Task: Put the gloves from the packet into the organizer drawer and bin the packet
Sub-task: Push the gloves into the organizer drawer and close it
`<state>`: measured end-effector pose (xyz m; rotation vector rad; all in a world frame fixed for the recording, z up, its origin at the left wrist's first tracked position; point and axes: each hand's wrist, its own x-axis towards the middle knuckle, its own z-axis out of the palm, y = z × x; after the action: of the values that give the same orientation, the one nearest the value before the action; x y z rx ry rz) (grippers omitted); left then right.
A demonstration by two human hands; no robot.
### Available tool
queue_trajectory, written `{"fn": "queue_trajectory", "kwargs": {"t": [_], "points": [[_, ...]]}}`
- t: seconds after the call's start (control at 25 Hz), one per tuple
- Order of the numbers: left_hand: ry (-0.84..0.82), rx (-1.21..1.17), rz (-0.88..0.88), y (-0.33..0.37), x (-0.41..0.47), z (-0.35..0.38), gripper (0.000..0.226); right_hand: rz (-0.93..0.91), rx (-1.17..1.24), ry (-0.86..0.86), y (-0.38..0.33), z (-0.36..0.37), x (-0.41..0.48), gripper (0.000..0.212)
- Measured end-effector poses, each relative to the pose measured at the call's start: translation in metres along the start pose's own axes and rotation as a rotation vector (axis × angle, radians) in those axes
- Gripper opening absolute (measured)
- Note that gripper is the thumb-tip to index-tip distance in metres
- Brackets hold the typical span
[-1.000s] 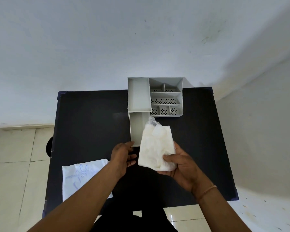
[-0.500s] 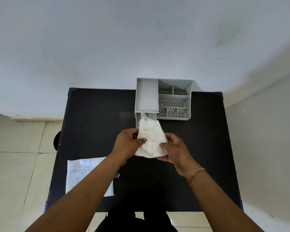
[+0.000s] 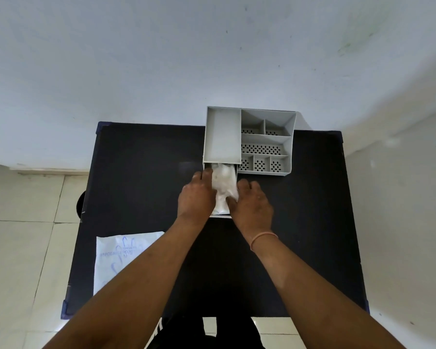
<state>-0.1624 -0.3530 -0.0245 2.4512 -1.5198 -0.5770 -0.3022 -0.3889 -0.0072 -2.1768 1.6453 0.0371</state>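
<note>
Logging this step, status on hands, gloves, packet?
Both hands, left and right, pressing gloves into open drawer. Packet on table, unbinned. Nothing in the way.

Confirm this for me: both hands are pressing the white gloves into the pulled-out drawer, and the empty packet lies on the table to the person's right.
Wrong on one point. The head view shows the packet on the table to the person's left, not right. The rest holds: the left hand and right hand press the gloves into the pulled-out drawer.
</note>
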Motion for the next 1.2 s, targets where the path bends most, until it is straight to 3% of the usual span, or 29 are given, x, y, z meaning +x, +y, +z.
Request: {"fn": "queue_trajectory", "kwargs": {"t": [0.12, 0.28, 0.48, 0.68, 0.88, 1.08, 1.2], "points": [[0.075, 0.015, -0.034, -0.006, -0.01, 0.003, 0.063, -0.02, 0.02, 0.049, 0.001, 0.007, -0.005, 0.047], [0.216, -0.235, -0.048, -0.023, -0.022, 0.004, 0.03, -0.098, -0.113, -0.057, 0.007, 0.019, -0.011, 0.046], [0.021, -0.315, 0.023, -0.036, -0.033, 0.002, 0.019, -0.025, -0.001, -0.299, -0.001, 0.02, -0.005, 0.054], [-0.069, -0.13, 0.076, -0.038, -0.031, -0.003, 0.034, -0.087, -0.001, 0.001, 0.002, 0.008, -0.009, 0.025], [-0.108, -0.077, 0.06, -0.026, -0.021, -0.004, 0.023, -0.047, -0.032, -0.176, -0.005, 0.018, 0.0, 0.018], [0.168, -0.126, 0.172, -0.035, -0.023, -0.007, 0.027, -0.023, 0.112, -0.145, -0.005, 0.012, 0.007, 0.02], [0.24, 0.027, 0.338, -0.041, -0.024, -0.006, 0.032, -0.009, 0.142, -0.138, 0.003, 0.003, 0.009, 0.03]]}}
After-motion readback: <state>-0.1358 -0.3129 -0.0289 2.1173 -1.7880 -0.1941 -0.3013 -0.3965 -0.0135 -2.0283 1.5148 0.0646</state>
